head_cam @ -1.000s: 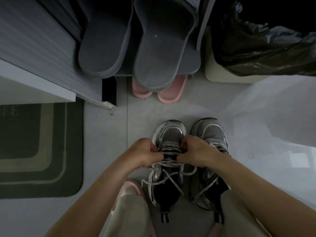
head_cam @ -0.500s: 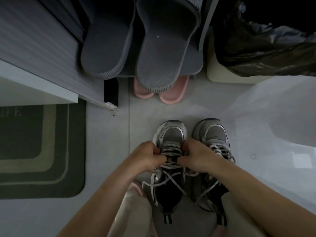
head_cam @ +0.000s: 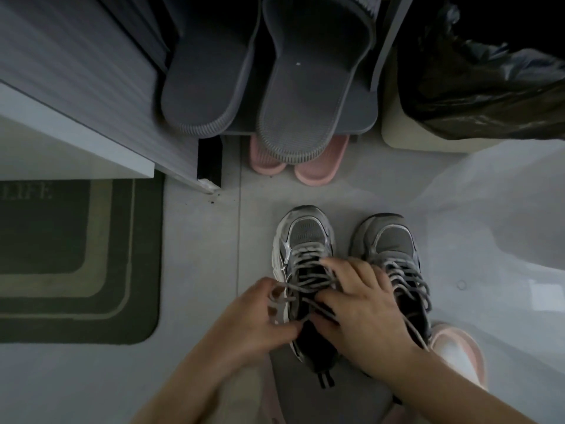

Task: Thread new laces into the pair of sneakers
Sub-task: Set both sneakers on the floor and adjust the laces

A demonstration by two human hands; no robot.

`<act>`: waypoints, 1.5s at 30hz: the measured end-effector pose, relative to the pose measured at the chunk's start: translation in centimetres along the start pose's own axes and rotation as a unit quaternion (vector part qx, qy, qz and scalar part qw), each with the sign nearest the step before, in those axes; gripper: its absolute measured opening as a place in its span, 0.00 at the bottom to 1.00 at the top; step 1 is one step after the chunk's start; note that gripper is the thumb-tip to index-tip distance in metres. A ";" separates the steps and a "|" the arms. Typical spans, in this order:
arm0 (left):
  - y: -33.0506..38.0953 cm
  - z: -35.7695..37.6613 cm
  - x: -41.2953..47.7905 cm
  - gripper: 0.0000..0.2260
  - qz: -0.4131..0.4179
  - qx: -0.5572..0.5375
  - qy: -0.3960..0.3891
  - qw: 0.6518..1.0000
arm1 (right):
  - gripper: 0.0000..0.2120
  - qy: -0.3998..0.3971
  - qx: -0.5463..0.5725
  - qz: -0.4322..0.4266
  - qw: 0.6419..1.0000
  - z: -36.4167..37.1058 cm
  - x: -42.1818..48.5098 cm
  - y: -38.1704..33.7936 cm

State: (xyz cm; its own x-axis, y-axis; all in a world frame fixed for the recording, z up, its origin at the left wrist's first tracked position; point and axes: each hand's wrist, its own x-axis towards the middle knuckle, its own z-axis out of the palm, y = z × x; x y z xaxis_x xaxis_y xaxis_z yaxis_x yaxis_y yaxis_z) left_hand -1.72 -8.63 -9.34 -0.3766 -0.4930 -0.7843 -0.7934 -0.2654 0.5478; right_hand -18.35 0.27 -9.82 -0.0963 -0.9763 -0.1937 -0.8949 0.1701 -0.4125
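Left sneaker (head_cam: 308, 237) sits on the floor (head_cam: 198, 301), toe away from the person, touching or just beside the right sneaker (head_cam: 394, 240); both directly in front of the person. Step in hand: lacing the left sneaker. The lace (head_cam: 308, 284) crosses the lower eyelets, upper rows look loose or unthreaded, tongue area dark and open. Right sneaker looks laced up most of its length, with a loose end trailing toward the heel. Judged roughly mid-task. Next move probably calls for taking up slack, finding the free lace tip and feeding it into the next eyelet up; eyelets are hard to see in this dim light. Left hand (head_cam: 256, 322) is at the sneaker's left edge, fingers curled with a lace strand caught across them, so it grips the lace. Right hand (head_cam: 360, 310) lies over the tongue and across onto the right sneaker, fingers spread and mostly straight, index finger (head_cam: 333, 264) reaching toward the toe, pressing on the lacing; no clear grip visible. Both forearms come in from the bottom edge. Beyond: pink slippers (head_cam: 318, 169) under grey slippers (head_cam: 312, 87), a mat (head_cam: 76, 270) far left, a black bag (head_cam: 489, 87) top right.
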 end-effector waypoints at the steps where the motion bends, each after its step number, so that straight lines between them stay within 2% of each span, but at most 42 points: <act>1: -0.3 0.6 0.1 0.22 0.003 -0.005 -0.001 1.000 | 0.11 -0.011 -0.004 -0.001 1.000 0.4 0.2 -0.2; 7: -0.8 1.6 1.2 0.17 -0.007 -0.047 0.079 0.996 | 0.06 0.015 0.070 -0.007 0.997 -0.2 -0.2 0.2; 10: -1.1 1.8 1.3 0.21 -0.025 -0.077 0.087 0.993 | 0.07 0.028 0.078 0.001 0.997 -1.1 -1.5 1.0; 15: -0.9 1.5 1.1 0.22 -0.036 -0.082 0.081 0.993 | 0.09 0.037 0.078 0.002 0.996 -2.3 -3.6 2.3; 20: -1.1 1.8 1.3 0.15 -0.039 -0.045 0.096 0.994 | 0.07 -0.027 0.041 0.007 0.999 -2.6 -5.4 3.8; 23: -1.2 2.0 0.7 0.12 0.002 0.023 0.124 0.992 | 0.11 -0.022 0.032 0.004 0.999 -2.6 -5.5 3.9; 25: -1.3 2.6 -0.1 0.08 0.119 0.124 0.174 0.970 | 0.15 0.013 0.039 0.021 0.999 -2.8 -4.9 3.5; 27: -1.2 3.4 -0.8 0.07 0.233 0.213 0.213 0.925 | 0.15 0.045 0.033 0.040 0.998 -2.8 -3.8 3.0; 30: -1.2 4.1 -0.9 0.11 0.295 0.348 0.220 0.862 | 0.19 0.031 -0.044 0.021 0.998 -1.5 -2.1 2.5; 32: -1.0 4.1 -0.7 0.11 0.301 0.388 0.220 0.843 | 0.21 0.009 -0.097 0.015 0.995 -0.7 -1.1 1.9; 34: -1.0 4.0 -0.8 0.11 0.290 0.361 0.217 0.859 | 0.21 0.003 -0.126 0.013 0.992 -0.4 -0.5 1.3; 37: -1.6 3.8 -1.5 0.09 0.242 0.255 0.223 0.909 | 0.18 0.037 -0.140 0.014 0.989 -0.1 -0.3 0.9; 39: -2.4 3.6 -1.9 0.10 0.219 0.230 0.228 0.920 | 0.19 0.046 -0.134 0.008 0.990 0.1 -0.5 0.8; 45: -5.4 2.2 -2.3 0.07 0.171 0.208 0.204 0.941 | 0.21 0.047 -0.127 0.019 0.991 0.7 -0.7 1.4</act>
State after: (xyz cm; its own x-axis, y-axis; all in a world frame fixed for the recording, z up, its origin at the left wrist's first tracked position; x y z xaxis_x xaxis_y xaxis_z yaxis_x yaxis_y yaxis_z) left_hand 2.37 -4.24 -11.13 -0.4956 -0.7908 -0.3591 -0.8101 0.2718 0.5194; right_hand -19.26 1.28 -10.89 -0.1607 -0.9801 -0.1167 -0.9697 0.1789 -0.1667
